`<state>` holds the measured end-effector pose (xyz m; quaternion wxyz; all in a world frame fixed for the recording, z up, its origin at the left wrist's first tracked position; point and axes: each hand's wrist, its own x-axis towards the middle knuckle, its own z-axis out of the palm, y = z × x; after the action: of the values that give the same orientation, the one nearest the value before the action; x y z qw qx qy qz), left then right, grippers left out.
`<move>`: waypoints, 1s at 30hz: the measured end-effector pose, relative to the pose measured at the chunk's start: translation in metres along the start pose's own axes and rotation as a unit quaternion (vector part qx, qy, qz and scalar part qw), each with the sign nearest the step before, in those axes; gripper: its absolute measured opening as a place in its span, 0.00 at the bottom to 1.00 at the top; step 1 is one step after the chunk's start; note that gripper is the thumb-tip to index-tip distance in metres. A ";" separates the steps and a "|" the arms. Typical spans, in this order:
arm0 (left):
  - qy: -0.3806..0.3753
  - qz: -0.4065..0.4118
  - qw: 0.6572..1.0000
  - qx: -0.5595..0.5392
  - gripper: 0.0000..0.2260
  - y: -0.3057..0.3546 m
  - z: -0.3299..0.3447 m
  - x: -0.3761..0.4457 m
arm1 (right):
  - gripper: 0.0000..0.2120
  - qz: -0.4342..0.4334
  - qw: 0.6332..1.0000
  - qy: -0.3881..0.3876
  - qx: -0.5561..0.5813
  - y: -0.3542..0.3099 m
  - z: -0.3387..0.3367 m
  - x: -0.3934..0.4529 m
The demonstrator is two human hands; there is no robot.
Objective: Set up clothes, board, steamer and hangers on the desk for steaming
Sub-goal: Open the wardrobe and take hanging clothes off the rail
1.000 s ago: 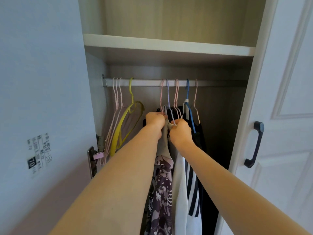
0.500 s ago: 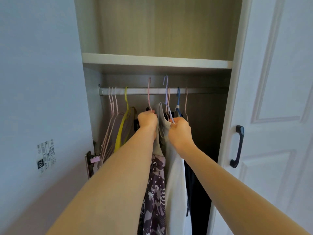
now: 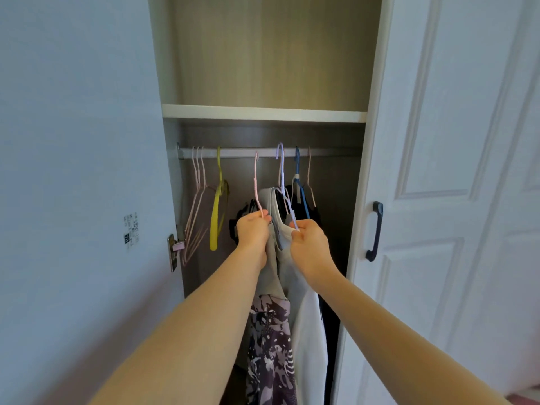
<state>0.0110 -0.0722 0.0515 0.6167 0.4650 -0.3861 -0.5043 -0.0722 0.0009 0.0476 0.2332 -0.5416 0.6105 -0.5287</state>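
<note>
Both my arms reach into an open wardrobe. My left hand [image 3: 252, 233] grips a pink hanger [image 3: 256, 182] whose hook sits just below the rail [image 3: 248, 152]; a purple patterned garment [image 3: 271, 352] hangs beneath it. My right hand [image 3: 308, 244] grips a lilac hanger [image 3: 281, 171] whose hook rises to the rail's height in front of it. A pale grey-white garment [image 3: 292, 276] hangs on it, between my hands. Dark clothes on a blue hanger [image 3: 298, 185] stay on the rail behind.
Empty pink hangers [image 3: 197, 182] and a yellow hanger [image 3: 217, 211] hang at the rail's left. A shelf [image 3: 263, 113] runs above. The white door with a black handle [image 3: 374, 230] stands at the right, the open door's inside at the left.
Both hangers with their garments have come up off the rail and toward me. My hands have spread slightly apart and the view has pulled back from the wardrobe.
</note>
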 end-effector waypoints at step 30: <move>-0.240 -0.142 0.956 -0.088 0.21 -0.008 -0.132 -0.302 | 0.09 0.015 0.999 -0.043 -0.028 -0.028 -0.104 -0.341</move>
<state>0.0751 0.2484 0.0063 0.4666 0.3246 -0.4066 -0.7153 -0.0456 0.3556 0.0090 0.2518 -0.5613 0.6222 -0.4841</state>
